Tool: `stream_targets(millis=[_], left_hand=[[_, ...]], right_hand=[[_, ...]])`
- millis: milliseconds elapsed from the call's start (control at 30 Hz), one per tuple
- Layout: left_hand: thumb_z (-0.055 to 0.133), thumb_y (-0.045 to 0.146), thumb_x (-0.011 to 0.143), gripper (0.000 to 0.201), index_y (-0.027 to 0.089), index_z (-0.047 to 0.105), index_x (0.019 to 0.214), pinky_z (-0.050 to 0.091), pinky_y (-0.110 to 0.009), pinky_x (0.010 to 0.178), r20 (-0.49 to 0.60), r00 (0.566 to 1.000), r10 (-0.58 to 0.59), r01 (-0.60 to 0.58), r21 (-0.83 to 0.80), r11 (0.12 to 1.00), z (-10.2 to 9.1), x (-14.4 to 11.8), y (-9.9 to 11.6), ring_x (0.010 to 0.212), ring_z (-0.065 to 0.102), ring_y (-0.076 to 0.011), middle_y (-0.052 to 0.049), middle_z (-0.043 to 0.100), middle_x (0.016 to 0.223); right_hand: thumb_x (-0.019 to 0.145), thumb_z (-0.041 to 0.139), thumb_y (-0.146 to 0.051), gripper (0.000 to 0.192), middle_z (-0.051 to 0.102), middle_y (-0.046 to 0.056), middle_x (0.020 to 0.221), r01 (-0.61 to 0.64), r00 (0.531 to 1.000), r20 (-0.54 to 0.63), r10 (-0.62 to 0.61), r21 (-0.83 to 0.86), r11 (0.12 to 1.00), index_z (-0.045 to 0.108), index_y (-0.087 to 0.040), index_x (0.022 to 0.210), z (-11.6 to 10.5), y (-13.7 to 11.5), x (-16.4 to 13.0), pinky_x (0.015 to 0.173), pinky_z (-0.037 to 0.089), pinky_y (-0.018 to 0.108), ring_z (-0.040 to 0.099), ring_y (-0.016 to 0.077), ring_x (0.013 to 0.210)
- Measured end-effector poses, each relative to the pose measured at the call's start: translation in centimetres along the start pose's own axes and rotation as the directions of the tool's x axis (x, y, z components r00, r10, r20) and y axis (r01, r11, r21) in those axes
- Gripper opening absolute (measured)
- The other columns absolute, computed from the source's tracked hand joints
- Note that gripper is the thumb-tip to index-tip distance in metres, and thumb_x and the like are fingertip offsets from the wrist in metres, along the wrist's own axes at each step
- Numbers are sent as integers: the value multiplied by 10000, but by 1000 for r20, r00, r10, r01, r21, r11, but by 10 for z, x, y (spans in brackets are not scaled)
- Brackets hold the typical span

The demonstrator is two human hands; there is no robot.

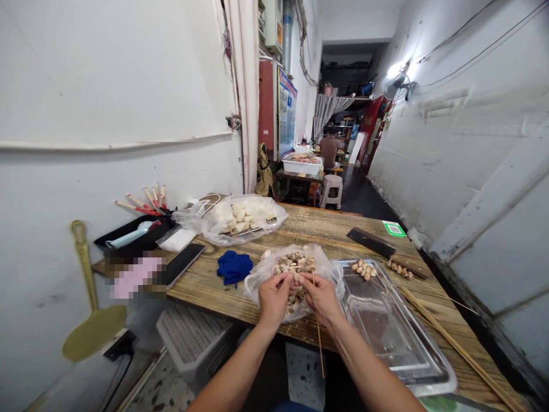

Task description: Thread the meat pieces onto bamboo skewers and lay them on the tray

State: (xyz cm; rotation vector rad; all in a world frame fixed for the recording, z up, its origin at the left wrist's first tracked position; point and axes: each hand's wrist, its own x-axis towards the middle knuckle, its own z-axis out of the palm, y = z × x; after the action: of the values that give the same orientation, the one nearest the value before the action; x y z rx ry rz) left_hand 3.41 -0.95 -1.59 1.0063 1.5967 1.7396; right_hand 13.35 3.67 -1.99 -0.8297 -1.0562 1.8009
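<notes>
**Two Hands at the Bag of Pieces**

There, at the near edge of the wooden table (257,297), both hands met over a clear plastic bag of small brownish pieces (295,264). The left hand (273,297) had its fingertips pinched on one of the pieces just above the heap. The right hand (321,296) was closed around a thin bamboo skewer (318,332), whose long end ran down past the table edge toward the person's lap. The two sets of fingertips were touching or nearly so; which piece sat on the stick could not be told.

Just right of the bag lay a metal tray (386,332), with a loaded skewer (363,269) resting at its far end. A second loaded one (400,269) lay beyond the tray's rim. Bare bamboo sticks (446,337) stretched along the table's right side. A blue cloth (234,267) sat just left of the bag, and farther back a second bag of pale chunks (242,218). A dark cleaver (371,242) lay near the far right, beside a green card (394,229).
</notes>
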Motion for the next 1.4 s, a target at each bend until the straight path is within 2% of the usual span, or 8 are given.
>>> stream_targets(millis=[200, 400, 567, 767, 867, 1033, 1233, 1400], left_hand=[[580, 297, 659, 175, 139, 633, 712, 452, -205, 477, -1, 999, -49, 49, -4, 999, 5, 2, 5, 518, 588, -131, -17, 648, 587], [556, 219, 646, 153, 118, 638, 728, 444, -210, 471, 3, 998, -64, 64, 74, 995, -3, 9, -7, 460, 566, -119, -10, 639, 555], [593, 236, 653, 322, 154, 633, 961, 479, -245, 699, 38, 998, 50, -50, 14, 999, -7, 9, -8, 754, 627, -161, -59, 679, 868], [644, 319, 628, 277, 135, 668, 833, 491, -270, 678, 31, 999, -37, 39, -52, 998, 1, 4, -4, 678, 635, -176, -63, 691, 745], [666, 308, 605, 284, 135, 676, 831, 489, -255, 655, 22, 995, -96, 97, -112, 989, 1, 3, -3, 663, 632, -168, -59, 693, 734], [674, 271, 600, 262, 117, 680, 811, 484, -244, 637, 108, 981, -162, 181, -195, 964, 0, 3, 0, 637, 627, -157, -63, 691, 676], [667, 270, 600, 261, 112, 682, 807, 486, -248, 609, 98, 982, -159, 173, -155, 973, -1, 2, 2, 616, 623, -160, -70, 689, 680], [660, 310, 607, 280, 111, 684, 803, 478, -242, 589, 129, 985, -116, 130, -114, 985, 0, 3, 3, 591, 607, -150, -63, 683, 663]], right_hand=[[569, 724, -355, 372, 540, -51, 423, -8, 1000, 4, 8, 21, 1000, 632, -94, 819, -1, 1, 0, 253, 109, 128, 233, -21, 228], [596, 715, -318, 284, 633, -17, 619, -130, 979, 183, 94, 196, 972, 606, -119, 767, -7, -4, 0, 238, 134, 125, 265, -37, 214], [585, 728, -288, 258, 624, -36, 612, -195, 968, 209, 141, 266, 944, 598, -124, 736, -9, -2, 4, 224, 139, 117, 260, -41, 213], [588, 729, -270, 289, 630, -23, 612, -159, 979, 161, 123, 240, 958, 614, -111, 801, -5, 3, 4, 217, 139, 113, 274, -39, 210], [592, 727, -269, 276, 637, -21, 633, -192, 970, 200, 141, 262, 946, 612, -115, 790, -7, 1, 4, 213, 146, 113, 272, -40, 212], [604, 723, -273, 224, 597, -52, 527, -262, 945, 272, 184, 283, 923, 584, -106, 658, -12, -1, 4, 215, 149, 104, 248, -43, 212], [605, 722, -287, 240, 580, -68, 491, -310, 929, 290, 230, 267, 912, 577, -104, 658, -14, -1, 5, 215, 136, 105, 231, -43, 210], [607, 721, -288, 243, 515, -90, 409, -284, 933, 296, 205, 254, 924, 562, -111, 657, -15, -3, 4, 227, 123, 111, 217, -38, 210]])
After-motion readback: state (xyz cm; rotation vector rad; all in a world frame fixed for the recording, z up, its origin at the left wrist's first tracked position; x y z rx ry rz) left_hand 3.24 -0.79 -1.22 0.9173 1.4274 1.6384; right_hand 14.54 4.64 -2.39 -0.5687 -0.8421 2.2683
